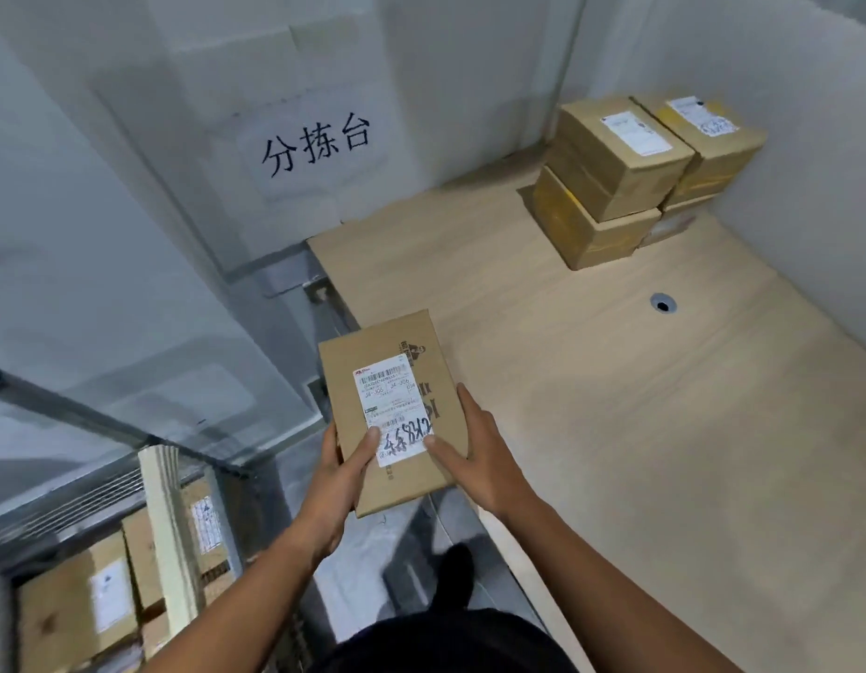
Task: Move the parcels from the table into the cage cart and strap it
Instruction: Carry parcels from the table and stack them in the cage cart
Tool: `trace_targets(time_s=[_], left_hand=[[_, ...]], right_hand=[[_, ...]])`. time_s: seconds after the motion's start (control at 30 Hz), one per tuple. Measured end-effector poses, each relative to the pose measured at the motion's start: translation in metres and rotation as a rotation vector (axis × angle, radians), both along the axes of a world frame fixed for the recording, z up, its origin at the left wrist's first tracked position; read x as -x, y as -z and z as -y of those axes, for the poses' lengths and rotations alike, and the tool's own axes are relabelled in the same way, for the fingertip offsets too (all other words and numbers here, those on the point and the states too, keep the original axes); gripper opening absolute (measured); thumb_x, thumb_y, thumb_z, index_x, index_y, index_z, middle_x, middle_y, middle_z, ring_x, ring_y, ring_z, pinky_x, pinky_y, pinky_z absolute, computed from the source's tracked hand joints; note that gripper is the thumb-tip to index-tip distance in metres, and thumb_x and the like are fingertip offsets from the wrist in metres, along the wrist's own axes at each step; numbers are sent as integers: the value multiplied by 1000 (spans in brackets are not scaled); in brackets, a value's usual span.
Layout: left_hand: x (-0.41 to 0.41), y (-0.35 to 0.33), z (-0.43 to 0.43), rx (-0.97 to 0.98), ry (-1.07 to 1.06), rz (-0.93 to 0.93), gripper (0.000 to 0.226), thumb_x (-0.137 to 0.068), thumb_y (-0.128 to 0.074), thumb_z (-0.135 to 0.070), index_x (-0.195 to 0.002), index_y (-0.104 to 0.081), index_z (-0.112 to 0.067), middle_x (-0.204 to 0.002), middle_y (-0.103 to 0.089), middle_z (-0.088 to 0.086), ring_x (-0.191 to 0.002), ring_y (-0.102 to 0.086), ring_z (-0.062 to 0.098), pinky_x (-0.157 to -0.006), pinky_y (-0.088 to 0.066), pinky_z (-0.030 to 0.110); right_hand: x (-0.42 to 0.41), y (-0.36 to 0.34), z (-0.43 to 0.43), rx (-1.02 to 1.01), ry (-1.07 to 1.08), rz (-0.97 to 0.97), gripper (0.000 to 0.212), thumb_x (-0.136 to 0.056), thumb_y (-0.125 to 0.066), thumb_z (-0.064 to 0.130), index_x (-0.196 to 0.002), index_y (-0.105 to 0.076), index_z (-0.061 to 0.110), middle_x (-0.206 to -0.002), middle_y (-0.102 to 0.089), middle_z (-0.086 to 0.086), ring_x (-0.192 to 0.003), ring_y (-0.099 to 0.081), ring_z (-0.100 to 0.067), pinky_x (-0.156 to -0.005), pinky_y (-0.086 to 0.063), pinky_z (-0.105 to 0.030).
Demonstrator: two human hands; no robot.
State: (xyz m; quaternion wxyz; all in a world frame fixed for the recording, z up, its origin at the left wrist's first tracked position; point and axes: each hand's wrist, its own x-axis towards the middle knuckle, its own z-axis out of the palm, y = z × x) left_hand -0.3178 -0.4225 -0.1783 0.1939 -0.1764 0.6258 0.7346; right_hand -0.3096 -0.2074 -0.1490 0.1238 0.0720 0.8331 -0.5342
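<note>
Cardboard, flat and label up: the parcel [392, 410] hangs over the bench's [615, 405] near left edge, clear of its top. The left hand [339, 473] and right hand [474, 449] clamp its near end, fingers [465, 395] round the sides and thumbs on the label. This looks like the carry step. Next it must swing left of the bench and down into the cage cart [72, 502]. A stack of parcels [620, 172] waits at the bench's far right corner.

Cage cart [77, 502], near left: cut off by picture edges. Far parcel stack [615, 153] labels blurred; held parcel [373, 352] fine print illegible.
</note>
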Motion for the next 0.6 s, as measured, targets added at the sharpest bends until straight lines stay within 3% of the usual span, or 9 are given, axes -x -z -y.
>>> trace_targets(time_s=[0.13,0.23,0.4,0.53,0.6], left_hand=[[-32,-5,55,-53,-187,-28,79,-80,-82,-63,-148,-45,-46,-139,-68,-11,-126,-67,20,-111,-48,55],[-61,-9,102,-72,-330,-72,73,-81,-83,-62,-144,-48,-49,-138,-69,-10,-124,-68,19,-108,-50,53],[-120,-8,170,-61,-597,-93,86,-74,-86,-66,-147,-44,-48,-137,-69,-11,-123,-69,19,-108,-51,52],[-162,-8,211,-24,-808,-88,89,-73,-86,-67,-147,-43,-45,-133,-70,-17,-121,-68,9,-107,-51,45],[-178,-6,230,-35,-924,-67,88,-71,-84,-68,-146,-44,-45,-130,-71,-20,-119,-69,7,-104,-53,40]], right_hand=[[7,-21,64,-56,-157,-111,65,-94,-72,42,-151,-41,36,-135,-63,12,-125,-57,-16,-105,-49,-46],[4,-30,121,-2,-295,-158,56,-94,-73,29,-144,-48,29,-128,-69,14,-115,-67,-9,-95,-57,-36],[-10,-30,211,-39,-500,-90,68,-87,-69,51,-148,-43,40,-139,-58,4,-127,-56,-17,-107,-48,-47],[-21,-31,277,-75,-700,-115,68,-84,-66,58,-144,-33,62,-141,-51,14,-125,-44,2,-103,-36,-30],[-26,-29,309,-79,-802,-108,71,-84,-64,63,-148,-33,61,-143,-51,17,-126,-41,10,-104,-37,-30]])
